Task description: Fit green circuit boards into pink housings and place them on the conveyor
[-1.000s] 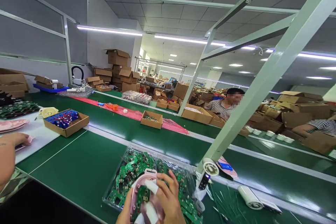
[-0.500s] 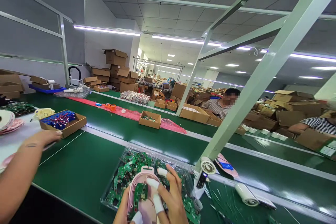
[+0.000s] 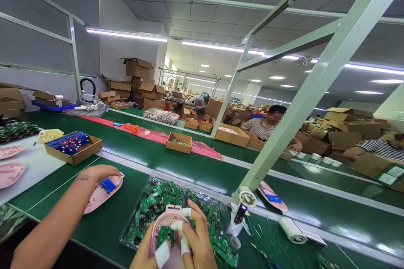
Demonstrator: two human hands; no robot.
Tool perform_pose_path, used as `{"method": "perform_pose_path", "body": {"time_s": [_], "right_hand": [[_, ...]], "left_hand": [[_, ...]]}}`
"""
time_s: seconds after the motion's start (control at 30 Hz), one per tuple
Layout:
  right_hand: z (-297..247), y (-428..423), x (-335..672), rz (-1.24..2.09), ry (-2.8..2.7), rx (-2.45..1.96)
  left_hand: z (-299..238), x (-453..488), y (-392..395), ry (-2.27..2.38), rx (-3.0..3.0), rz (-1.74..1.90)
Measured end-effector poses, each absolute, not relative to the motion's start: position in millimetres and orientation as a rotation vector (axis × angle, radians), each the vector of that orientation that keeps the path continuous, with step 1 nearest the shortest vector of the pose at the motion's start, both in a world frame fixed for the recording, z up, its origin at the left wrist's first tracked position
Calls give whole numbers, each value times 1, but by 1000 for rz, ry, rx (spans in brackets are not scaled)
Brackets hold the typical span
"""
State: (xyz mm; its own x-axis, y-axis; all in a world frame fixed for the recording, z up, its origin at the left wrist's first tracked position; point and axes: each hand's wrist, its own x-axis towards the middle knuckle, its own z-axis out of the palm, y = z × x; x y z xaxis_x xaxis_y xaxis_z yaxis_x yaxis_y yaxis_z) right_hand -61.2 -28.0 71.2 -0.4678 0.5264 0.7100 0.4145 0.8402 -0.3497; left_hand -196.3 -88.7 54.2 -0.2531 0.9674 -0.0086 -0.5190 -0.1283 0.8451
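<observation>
A pink plastic housing half (image 3: 155,232) with a small green circuit board (image 3: 164,235) in it is held low in front of me. My left hand (image 3: 145,252) grips its left side, the white-wrapped thumb lying over the board. From the right, my right hand (image 3: 198,239) closes on the housing, with white-covered fingertips at the rim and beside the board. Just behind it lies a clear plastic tray (image 3: 126,231) full of green circuit boards (image 3: 156,199). Part of the housing is hidden under my fingers.
At left, a co-worker's arm (image 3: 59,214) reaches over a pink housing half (image 3: 94,199) with a blue battery. A carton (image 3: 85,155) holds blue, wired batteries. A slanted metal post (image 3: 277,134), a white handheld fan (image 3: 241,210) and a white cylinder (image 3: 292,230) stand or lie to the right.
The co-worker's arm has moved right from beside the battery carton, and a pink housing half with a blue battery now lies under that hand. My hands have lowered slightly, my left thumb shifting onto the board.
</observation>
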Motion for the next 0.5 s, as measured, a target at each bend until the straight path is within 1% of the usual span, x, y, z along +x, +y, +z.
{"method": "perform_pose_path", "body": {"time_s": [0.13,0.3,0.37,0.5], "right_hand": [[57,-27,-63,65,-2117,-692],[31,-28,-59,-75,-2021,-883],[29,-30,-60,-45,-2087,-829],[36,-35,-66,132,-2119,-784]], "left_hand": [[53,-200,-78,1031,679,1721],[49,-200,-79,1122,551,1797],[49,-198,-81,1127,581,1787],[47,-198,-84,1134,561,1771]]}}
